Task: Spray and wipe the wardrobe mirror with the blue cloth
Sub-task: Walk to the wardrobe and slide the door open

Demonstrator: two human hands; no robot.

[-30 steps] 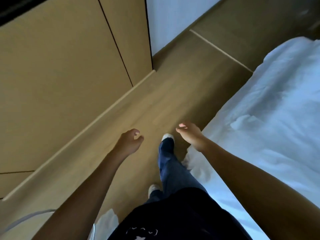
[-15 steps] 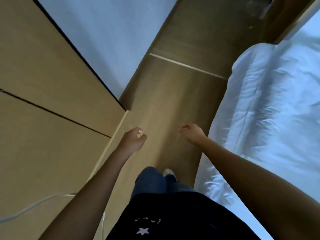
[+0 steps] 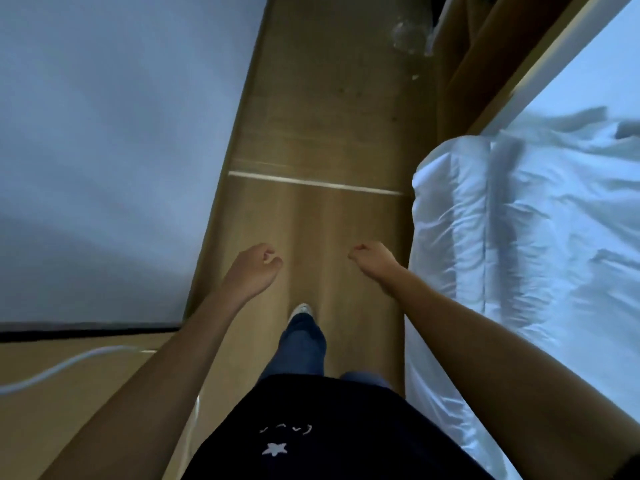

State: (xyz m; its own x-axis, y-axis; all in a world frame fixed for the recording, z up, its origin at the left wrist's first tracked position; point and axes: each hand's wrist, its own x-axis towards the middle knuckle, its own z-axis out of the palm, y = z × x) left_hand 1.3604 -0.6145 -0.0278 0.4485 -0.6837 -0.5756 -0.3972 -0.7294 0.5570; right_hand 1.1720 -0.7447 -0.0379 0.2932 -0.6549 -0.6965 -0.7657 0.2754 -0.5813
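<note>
Hovering over smooth wood floor (image 3: 322, 126), left hand (image 3: 252, 271) and right hand (image 3: 374, 263) curl loosely, grip empty.

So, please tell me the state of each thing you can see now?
Left hand: loosely curled, holding nothing.
Right hand: loosely curled, holding nothing.
Bedding: white, rumpled.
Cable: slack, curving.
Shoe: stepping forward on the floor.
Cloth, spray: not in view.
</note>
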